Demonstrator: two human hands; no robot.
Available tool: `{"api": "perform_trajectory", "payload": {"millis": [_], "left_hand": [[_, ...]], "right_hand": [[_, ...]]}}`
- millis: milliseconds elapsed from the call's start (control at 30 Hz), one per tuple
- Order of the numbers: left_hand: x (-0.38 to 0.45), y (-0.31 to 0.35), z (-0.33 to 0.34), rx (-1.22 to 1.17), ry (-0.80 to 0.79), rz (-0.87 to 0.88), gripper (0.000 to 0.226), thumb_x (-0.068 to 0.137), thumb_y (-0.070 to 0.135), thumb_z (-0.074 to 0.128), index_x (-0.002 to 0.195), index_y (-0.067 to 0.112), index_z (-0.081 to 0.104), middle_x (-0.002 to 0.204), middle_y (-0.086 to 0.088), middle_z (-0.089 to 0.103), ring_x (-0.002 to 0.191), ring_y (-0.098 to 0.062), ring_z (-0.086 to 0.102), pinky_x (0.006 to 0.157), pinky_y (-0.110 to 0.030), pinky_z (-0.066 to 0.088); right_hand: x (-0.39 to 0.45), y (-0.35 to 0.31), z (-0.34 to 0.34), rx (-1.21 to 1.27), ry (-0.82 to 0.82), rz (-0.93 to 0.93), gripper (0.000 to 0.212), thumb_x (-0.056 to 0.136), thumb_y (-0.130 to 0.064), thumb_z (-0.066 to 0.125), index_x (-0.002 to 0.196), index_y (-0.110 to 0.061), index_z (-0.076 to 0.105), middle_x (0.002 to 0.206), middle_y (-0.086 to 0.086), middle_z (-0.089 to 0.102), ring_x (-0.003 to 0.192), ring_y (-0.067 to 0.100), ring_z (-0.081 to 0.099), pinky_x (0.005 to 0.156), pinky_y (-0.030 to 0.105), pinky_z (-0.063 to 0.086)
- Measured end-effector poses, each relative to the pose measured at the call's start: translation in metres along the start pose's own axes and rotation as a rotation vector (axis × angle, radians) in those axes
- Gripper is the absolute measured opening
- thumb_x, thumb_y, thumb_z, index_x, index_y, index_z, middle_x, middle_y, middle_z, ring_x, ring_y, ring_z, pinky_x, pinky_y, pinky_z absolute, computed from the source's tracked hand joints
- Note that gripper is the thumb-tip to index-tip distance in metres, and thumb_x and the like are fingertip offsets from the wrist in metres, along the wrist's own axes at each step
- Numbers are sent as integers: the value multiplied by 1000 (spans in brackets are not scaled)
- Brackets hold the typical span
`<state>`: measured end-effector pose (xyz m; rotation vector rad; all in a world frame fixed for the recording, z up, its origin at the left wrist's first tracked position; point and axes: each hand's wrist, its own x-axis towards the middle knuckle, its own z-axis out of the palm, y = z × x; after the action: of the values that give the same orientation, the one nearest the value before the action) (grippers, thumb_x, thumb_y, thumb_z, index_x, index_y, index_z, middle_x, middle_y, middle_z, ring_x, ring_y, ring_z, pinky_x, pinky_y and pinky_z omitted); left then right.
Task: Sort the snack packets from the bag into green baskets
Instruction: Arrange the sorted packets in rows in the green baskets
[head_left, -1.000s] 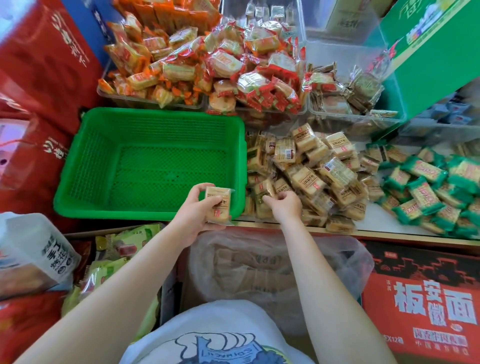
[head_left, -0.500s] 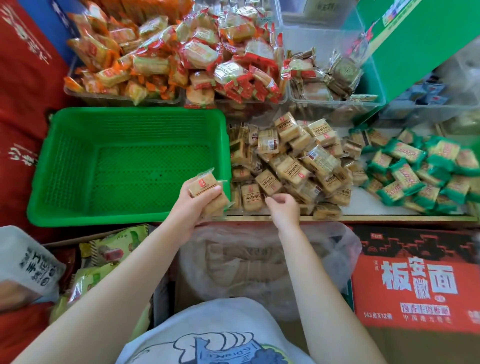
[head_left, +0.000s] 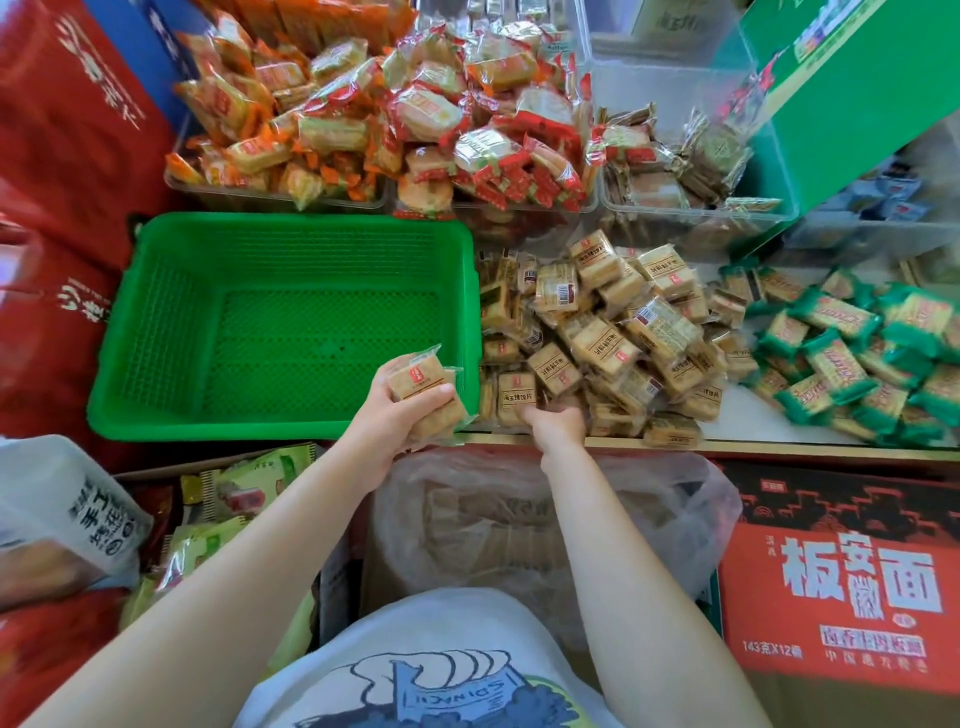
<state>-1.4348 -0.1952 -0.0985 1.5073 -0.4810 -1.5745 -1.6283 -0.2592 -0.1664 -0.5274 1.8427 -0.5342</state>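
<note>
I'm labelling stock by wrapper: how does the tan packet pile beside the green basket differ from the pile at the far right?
The tan pile has clear wrappers showing brown biscuit; the green-wrapped pile has green ends. The tan pile touches the basket; the green-wrapped pile lies apart from it. The right hand reaches the tan pile only. Both are loose heaps of small packets.

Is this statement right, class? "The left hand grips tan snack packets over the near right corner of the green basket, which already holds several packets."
Not quite. The head view shows the left hand gripping tan snack packets over the near right corner of the green basket, but the basket holds no packets: its mesh floor lies bare. The rest stands.
</note>
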Motion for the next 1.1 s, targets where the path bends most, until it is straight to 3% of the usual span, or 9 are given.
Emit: {"api": "perform_trajectory", "payload": {"millis": [167,267,367,567,667,767,900,1033,1100], "left_hand": [[-6,6,-2,-58,-39,-13,75,76,23,80,141,26,41,130,-7,63,100,-16,71,70,-30,59],[-7,9,0,-109,-76,-25,74,77,32,83,139,29,44,131,-8,64,105,-21,71,100,-54,51],[-11,16,5,-127,-102,-37,71,75,53,74,137,30,47,130,-10,65,107,-23,70,107,-60,42],[-33,42,4,-139,-236,54,58,88,61,56,126,19,65,123,-13,70,105,-24,69,76,-31,60],[-38,50,-17,-259,-186,62,67,77,51,68,125,5,59,121,-17,68,104,-29,69,81,-37,60],[-44,57,-39,-366,-173,80,47,84,39,69,120,13,55,108,-15,59,85,-17,66,71,-31,58],[-44,67,-63,-540,-139,108,46,86,38,66,124,13,56,112,-16,55,86,-21,64,71,-31,57],[-37,75,-88,-680,20,167,62,76,39,75,128,12,53,113,-16,58,90,-26,64,65,-34,58],[-26,74,-102,-697,130,205,65,77,40,76,131,15,50,113,-16,62,96,-30,64,66,-37,58]], "right_hand": [[-20,-13,-17,79,-63,-61,32,88,-21,76,114,-9,63,117,8,67,106,25,62,99,40,49],[-57,-29,-37,265,-95,-208,27,91,-20,72,114,-15,59,114,7,70,94,21,67,82,36,55],[-103,-46,-41,324,-225,-421,25,92,-18,71,112,-22,58,106,3,73,90,15,68,75,30,53],[-155,-56,-3,8,-387,-677,25,89,-21,75,109,-25,60,98,6,72,93,19,69,79,33,60],[-166,-52,17,-171,-402,-790,26,87,-28,76,107,-34,61,101,2,67,95,13,63,86,36,56],[-176,-47,46,-241,-412,-845,28,82,-49,68,108,-54,60,123,-11,52,118,0,50,102,27,45],[-191,-42,87,-146,-546,-786,30,99,-36,61,122,-54,59,139,-6,48,123,-9,49,109,22,43],[-196,-49,125,-83,-534,-695,72,76,-58,72,142,-43,49,142,0,43,120,-5,55,104,25,48],[-196,-51,151,125,-585,-448,102,65,-54,86,149,-30,32,138,4,50,113,1,62,101,29,51]]}}
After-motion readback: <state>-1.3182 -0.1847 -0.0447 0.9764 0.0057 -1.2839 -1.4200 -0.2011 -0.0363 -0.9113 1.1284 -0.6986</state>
